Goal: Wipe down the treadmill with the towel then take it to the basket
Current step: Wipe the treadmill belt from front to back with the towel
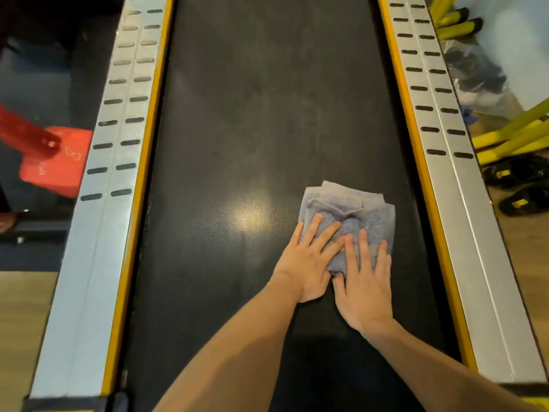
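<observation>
Both hands lie flat with straight fingers, the left hand (307, 263) and right hand (364, 281) pressing a folded blue towel (350, 215) onto the treadmill's black belt (252, 114), near its right rail (445, 144). Their palms hide the towel's near edge.

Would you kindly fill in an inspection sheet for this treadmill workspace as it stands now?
Surface: black treadmill belt, with a light glare near the middle; silver side rails with yellow edging on both sides.
Job's things: folded blue towel lying flat on the belt, right of centre; basket not seen.
Clutter: red object on the floor left of the treadmill.
Hands: left hand and right hand side by side, fingers straight, pressing on the towel's near edge.
Cables: nothing seen.
Surroundings: yellow frame bars and black sandals at right; wood floor.
</observation>
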`<action>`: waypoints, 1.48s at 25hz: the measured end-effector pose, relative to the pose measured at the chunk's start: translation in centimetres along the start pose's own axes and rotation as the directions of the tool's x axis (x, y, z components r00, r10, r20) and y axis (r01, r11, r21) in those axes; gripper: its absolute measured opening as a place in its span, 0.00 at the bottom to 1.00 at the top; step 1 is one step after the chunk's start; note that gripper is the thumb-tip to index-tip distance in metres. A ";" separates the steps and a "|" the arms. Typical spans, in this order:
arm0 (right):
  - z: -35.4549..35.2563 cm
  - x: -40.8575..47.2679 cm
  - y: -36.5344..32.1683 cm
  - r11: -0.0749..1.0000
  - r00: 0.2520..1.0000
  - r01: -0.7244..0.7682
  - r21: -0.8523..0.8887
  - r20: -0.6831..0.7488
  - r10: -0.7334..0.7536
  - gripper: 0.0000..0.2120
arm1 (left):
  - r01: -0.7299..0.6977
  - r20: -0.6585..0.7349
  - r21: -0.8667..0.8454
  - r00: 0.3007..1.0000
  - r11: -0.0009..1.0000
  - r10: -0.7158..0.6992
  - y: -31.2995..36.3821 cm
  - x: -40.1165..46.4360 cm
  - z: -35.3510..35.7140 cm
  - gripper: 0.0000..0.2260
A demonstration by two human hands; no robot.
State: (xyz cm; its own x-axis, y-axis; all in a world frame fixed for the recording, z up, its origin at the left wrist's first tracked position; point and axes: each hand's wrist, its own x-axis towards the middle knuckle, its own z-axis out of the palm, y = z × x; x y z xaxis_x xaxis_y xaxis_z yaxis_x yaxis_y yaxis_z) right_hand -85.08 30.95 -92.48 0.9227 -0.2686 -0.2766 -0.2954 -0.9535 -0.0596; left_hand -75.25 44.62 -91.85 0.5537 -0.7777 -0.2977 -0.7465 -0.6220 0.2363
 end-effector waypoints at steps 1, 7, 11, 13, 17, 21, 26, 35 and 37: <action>0.0 -0.1 -1.5 0.999 0.999 0.034 0.001 0.004 -0.034 0.36 | 0.019 -0.009 -0.004 1.000 1.000 -0.020 -1.1 -1.4 0.3 0.34; 0.3 0.2 -12.7 0.978 0.979 0.200 0.051 0.021 -0.202 0.36 | 0.133 -0.049 0.021 0.990 0.991 -0.132 -10.3 -10.2 1.0 0.32; 0.8 -1.0 -20.1 0.956 0.959 0.276 0.095 0.032 -0.280 0.37 | 0.178 -0.058 0.068 0.983 0.982 -0.174 -15.9 -16.1 2.3 0.29; 1.2 -2.1 -22.4 0.948 0.952 0.301 0.101 0.028 -0.305 0.37 | 0.211 -0.067 0.069 0.976 0.975 -0.206 -16.8 -18.6 2.8 0.29; 1.8 -5.2 -24.1 0.930 0.933 0.352 0.105 0.044 -0.358 0.36 | 0.237 -0.074 0.038 0.969 0.971 -0.234 -16.5 -22.6 3.8 0.29; 2.6 -8.2 -23.2 0.898 0.896 0.425 0.112 0.087 -0.435 0.36 | 0.263 -0.108 -0.008 0.959 0.965 -0.262 -14.2 -25.7 5.2 0.29; 3.1 -13.4 -20.9 0.831 0.820 0.538 0.141 0.144 -0.555 0.40 | 0.308 -0.109 0.015 0.946 0.951 -0.305 -9.4 -30.7 7.9 0.30; 5.2 -23.2 -14.2 0.724 0.686 0.688 0.050 0.282 -0.671 0.42 | 0.363 -0.069 0.127 0.932 0.923 -0.357 3.5 -37.1 12.6 0.28; 5.3 -23.7 -12.0 0.705 0.676 0.709 0.021 0.266 -0.687 0.39 | 0.381 -0.062 0.106 0.924 0.918 -0.377 6.4 -36.4 12.9 0.29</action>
State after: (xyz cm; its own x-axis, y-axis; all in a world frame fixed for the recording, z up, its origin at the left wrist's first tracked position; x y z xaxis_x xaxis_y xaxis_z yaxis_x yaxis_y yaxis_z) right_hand -104.75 49.49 -90.23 0.7610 0.5101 -0.4010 0.4402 -0.8599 -0.2586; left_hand -104.93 70.09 -91.39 0.8160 -0.4902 -0.3063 -0.5134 -0.8581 0.0053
